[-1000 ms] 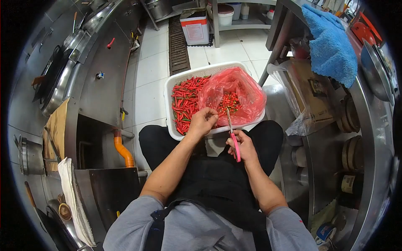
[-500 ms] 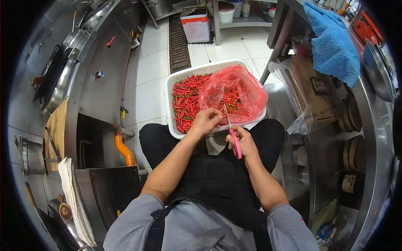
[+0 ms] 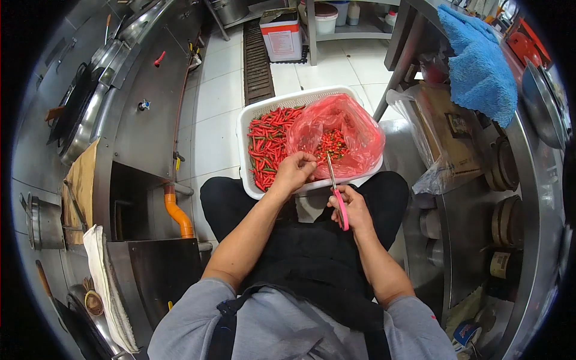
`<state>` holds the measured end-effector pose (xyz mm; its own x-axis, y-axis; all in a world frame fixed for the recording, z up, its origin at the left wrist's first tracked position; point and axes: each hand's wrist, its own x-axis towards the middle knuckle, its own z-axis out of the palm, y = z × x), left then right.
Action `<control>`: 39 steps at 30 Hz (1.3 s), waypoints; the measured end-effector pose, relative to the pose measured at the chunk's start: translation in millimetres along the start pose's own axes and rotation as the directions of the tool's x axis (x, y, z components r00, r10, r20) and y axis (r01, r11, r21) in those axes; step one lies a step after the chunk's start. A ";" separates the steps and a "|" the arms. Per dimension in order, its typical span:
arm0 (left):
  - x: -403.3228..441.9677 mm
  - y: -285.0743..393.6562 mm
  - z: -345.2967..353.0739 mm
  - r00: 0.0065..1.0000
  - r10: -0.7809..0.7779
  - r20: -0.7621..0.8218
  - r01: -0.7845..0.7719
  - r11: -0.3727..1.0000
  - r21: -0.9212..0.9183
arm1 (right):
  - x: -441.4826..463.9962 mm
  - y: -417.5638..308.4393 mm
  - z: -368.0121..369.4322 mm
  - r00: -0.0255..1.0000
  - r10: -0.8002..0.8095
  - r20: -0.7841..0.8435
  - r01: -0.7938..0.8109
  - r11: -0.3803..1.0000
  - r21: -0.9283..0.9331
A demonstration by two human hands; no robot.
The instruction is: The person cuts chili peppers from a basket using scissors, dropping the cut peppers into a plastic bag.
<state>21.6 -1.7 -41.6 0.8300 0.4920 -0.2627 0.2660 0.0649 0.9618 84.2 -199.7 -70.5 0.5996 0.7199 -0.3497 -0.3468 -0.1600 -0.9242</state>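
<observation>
My right hand (image 3: 354, 211) is closed around the pink handles of a pair of scissors (image 3: 342, 207), whose narrow metal blades point up over the near edge of a red plastic bag (image 3: 366, 135). Close by on the left, my left hand (image 3: 294, 173) is closed in a pinch; whatever lies between its fingertips is too small to make out. Cut pieces of chili (image 3: 332, 143) lie inside the open bag. Whole red chilies (image 3: 267, 141), a few of them green, fill the left side of the white basket (image 3: 245, 162) that also holds the bag.
A steel counter with stove fittings (image 3: 144, 105) runs along the left, above an orange pipe (image 3: 178, 213). On the right, a blue towel (image 3: 480, 66) hangs over steel shelving near a plastic-wrapped box (image 3: 447, 132). A white and orange bin (image 3: 282, 42) stands beyond the basket, beside a floor drain (image 3: 257, 66).
The scissors and my right hand have shifted slightly right, so the blade tips are farther from my left hand. My left hand has barely moved.
</observation>
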 end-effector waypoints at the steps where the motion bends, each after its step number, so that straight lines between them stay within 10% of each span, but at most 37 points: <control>1: -0.6 0.2 0.9 1.000 0.000 0.000 0.000 1.000 0.000 | 0.4 3.5 0.1 1.000 -0.012 0.014 0.012 1.000 -0.006; 25: 16.7 -2.5 12.7 0.998 0.012 0.057 -0.013 1.000 0.022 | 10.2 -16.1 7.1 0.997 -0.062 -0.039 0.062 0.998 0.010; 27: 20.6 0.8 13.5 0.917 0.396 -0.050 -0.351 0.861 0.368 | 10.7 -17.8 5.6 0.997 -0.063 -0.053 0.062 0.998 -0.018; 30: 20.6 20.5 2.1 0.871 0.483 0.087 -0.443 0.697 0.564 | 6.0 -23.7 1.5 0.992 -0.033 -0.123 0.032 0.999 -0.011; 35: -50.9 133.2 -16.3 0.793 0.540 0.282 -0.597 0.597 0.535 | -15.4 -14.4 -22.6 0.984 -0.027 -0.177 0.030 0.999 0.012; 39: -139.1 236.6 -8.8 0.526 0.718 0.456 -0.818 0.280 0.503 | -25.6 1.1 -40.0 0.971 -0.098 -0.217 0.092 0.995 -0.037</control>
<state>-35.3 -47.2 223.1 0.8513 -0.0905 0.5167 -0.3575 -0.8211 0.4451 97.3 -245.3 -68.7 0.7727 0.5684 -0.2828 -0.2633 -0.1184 -0.9574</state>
